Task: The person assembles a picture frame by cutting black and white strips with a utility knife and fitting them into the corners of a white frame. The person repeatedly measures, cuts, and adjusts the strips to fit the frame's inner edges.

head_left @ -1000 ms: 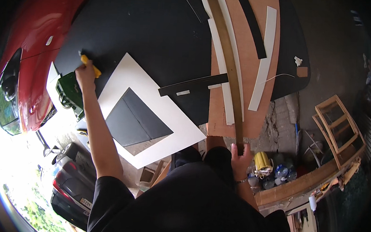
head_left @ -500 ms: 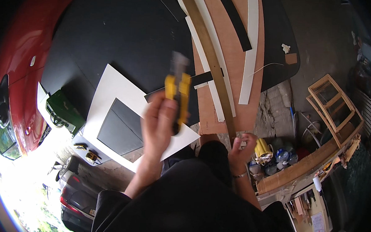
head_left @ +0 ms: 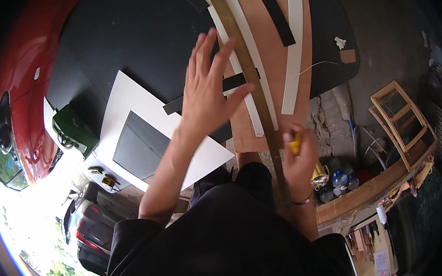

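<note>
The left hand (head_left: pixel 206 89) is empty, its fingers spread wide with the back turned up, over the near part of the black-topped table (head_left: pixel 127 28); from here I can't tell whether it touches anything. The right hand (head_left: pixel 302 160) is closed round a yellow utility knife (head_left: pixel 294 143), mostly hidden in the fist, just beside the lower end of a long wooden lath (head_left: pixel 247 57). That lath lies over a reddish-brown sheet (head_left: pixel 274 76), with white strips showing along both its sides. A short black strip (head_left: pixel 234 81) crosses it, partly hidden behind the left hand. Farther right on the sheet rests another white strip (head_left: pixel 292 67). Under the left forearm sits a white panel (head_left: pixel 207 160) with a four-sided opening, and left of that stands a green box (head_left: pixel 76 125).
</note>
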Available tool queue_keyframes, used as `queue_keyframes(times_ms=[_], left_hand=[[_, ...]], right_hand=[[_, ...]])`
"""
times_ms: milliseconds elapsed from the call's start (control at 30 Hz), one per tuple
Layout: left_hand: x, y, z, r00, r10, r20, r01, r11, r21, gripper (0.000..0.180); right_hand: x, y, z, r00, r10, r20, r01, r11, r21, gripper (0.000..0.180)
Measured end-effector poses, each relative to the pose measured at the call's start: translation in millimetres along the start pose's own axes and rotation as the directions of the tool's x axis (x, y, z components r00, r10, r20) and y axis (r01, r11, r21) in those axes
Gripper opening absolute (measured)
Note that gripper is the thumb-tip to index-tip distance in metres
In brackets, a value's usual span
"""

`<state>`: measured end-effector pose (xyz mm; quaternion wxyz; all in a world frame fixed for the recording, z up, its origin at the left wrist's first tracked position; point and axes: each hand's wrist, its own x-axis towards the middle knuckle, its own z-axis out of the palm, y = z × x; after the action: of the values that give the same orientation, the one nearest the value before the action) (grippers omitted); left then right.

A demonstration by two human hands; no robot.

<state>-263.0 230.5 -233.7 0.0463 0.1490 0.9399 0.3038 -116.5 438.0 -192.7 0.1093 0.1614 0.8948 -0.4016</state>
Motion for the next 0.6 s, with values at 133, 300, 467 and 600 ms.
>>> queue_keyframes(times_ms=[133, 300, 467, 600], left_hand=[[15, -20, 21, 0.993, 0.041, 0.115, -0.052, 0.994, 0.095, 0.108], [15, -25, 26, 0.994, 0.038, 0.099, -0.047, 0.995, 0.093, 0.108], [15, -26, 27, 0.995, 0.055, 0.084, -0.065, 0.991, 0.117, 0.105], [13, -26, 27, 0.995, 0.072, 0.066, -0.081, 0.987, 0.14, 0.097]], right_hand=[[-25, 16, 27, 0.986, 0.02, 0.163, 0.019, 0.971, -0.237, 0.077], [-31, 17, 34, 0.979, 0.066, 0.192, -0.017, 0.969, -0.248, 0.089], [-33, 21, 34, 0.989, -0.042, 0.145, 0.078, 0.964, -0.252, 0.096], [-34, 24, 33, 0.99, -0.059, 0.126, 0.079, 0.984, -0.158, 0.095]])
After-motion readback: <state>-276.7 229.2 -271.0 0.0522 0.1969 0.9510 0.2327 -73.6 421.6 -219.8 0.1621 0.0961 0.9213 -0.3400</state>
